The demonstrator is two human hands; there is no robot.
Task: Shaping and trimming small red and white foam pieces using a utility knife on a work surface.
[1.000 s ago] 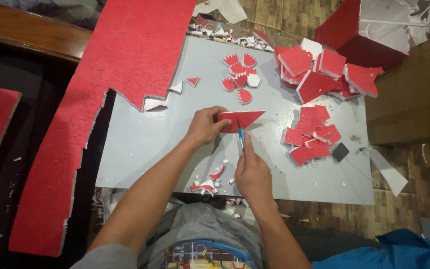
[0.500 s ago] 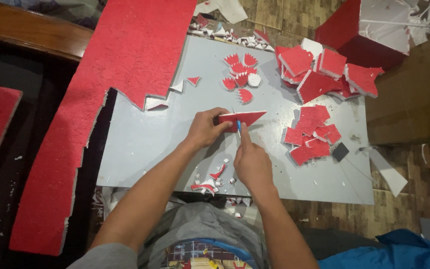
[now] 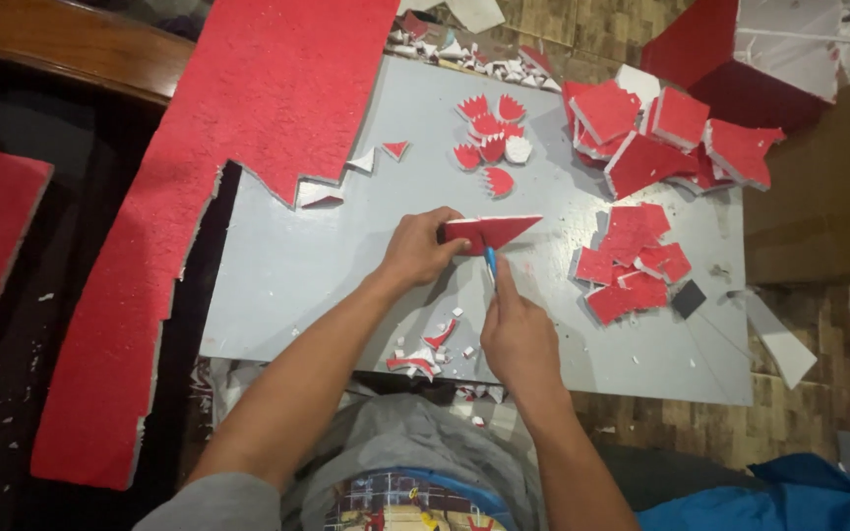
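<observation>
My left hand (image 3: 423, 248) pinches the left end of a red triangular foam piece (image 3: 496, 231) and holds it just above a grey board (image 3: 327, 265). My right hand (image 3: 516, 329) grips a blue-handled cutter (image 3: 490, 264) whose tip meets the lower edge of the piece. Small red and white offcuts (image 3: 425, 354) lie on the board between my forearms. Finished scalloped red shapes (image 3: 492, 147) sit in a cluster beyond the piece.
A large red foam sheet (image 3: 248, 128) with a jagged cut edge overlaps the board's left side. Stacks of red squares (image 3: 632, 261) and bigger red pieces (image 3: 671, 138) lie to the right. A white strip (image 3: 779, 339) hangs off the right edge. Dark wooden furniture (image 3: 71, 49) stands at the far left.
My right hand has shifted slightly left and up with the cutter along the piece's lower edge. My left hand keeps the piece in the same place.
</observation>
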